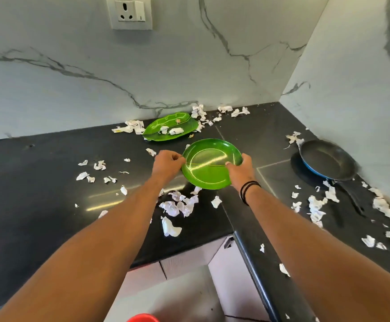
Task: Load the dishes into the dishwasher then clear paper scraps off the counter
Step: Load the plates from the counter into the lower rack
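A round green plate [209, 162] is tilted up off the black counter [38, 173], held between both my hands. My left hand [169, 164] pinches its left rim and my right hand [240, 169] grips its right rim, thumb over the edge. Behind it a green leaf-shaped plate [166, 129] lies flat near the wall with two paper scraps on it. White crumpled paper scraps [177, 205] are scattered over the counter, left, centre and right.
A dark frying pan with a blue outside [326, 160] sits on the right counter section, handle toward me. Marble walls meet at the back right corner. A wall socket [131, 11] is at the top. A red object [143, 318] shows on the floor below.
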`<action>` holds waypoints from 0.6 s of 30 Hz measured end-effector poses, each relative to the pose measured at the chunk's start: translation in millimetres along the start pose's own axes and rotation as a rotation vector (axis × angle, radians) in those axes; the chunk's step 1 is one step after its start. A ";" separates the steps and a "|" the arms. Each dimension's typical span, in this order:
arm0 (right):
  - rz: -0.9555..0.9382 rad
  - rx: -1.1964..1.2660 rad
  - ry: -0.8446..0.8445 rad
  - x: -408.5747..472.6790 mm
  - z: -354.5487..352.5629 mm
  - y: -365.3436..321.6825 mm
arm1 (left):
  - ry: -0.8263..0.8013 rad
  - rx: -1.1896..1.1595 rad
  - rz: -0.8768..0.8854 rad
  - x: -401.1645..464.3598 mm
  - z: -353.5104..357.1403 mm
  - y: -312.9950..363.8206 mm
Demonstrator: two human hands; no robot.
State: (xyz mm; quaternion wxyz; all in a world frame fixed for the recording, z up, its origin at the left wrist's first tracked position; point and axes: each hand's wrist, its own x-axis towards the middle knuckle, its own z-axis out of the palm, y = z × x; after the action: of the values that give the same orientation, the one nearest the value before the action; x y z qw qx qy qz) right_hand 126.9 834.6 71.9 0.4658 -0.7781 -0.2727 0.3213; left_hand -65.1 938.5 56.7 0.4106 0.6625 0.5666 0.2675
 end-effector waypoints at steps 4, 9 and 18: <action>0.044 0.137 0.267 -17.5 -75.5 23.8 | -0.196 -0.064 0.111 -21.8 62.4 45.8; 0.159 0.152 0.581 -68.6 -191.1 79.5 | -0.481 -0.128 0.208 -86.2 171.0 100.9; 0.346 0.289 1.132 -278.2 -362.2 201.3 | -1.074 -0.106 0.221 -295.1 346.8 147.8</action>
State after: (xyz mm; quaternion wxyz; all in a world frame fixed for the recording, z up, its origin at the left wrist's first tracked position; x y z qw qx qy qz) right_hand 245.8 350.2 89.3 0.5804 -0.7900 0.1942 -0.0376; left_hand 234.3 565.5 34.4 0.6441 0.7399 0.1901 -0.0387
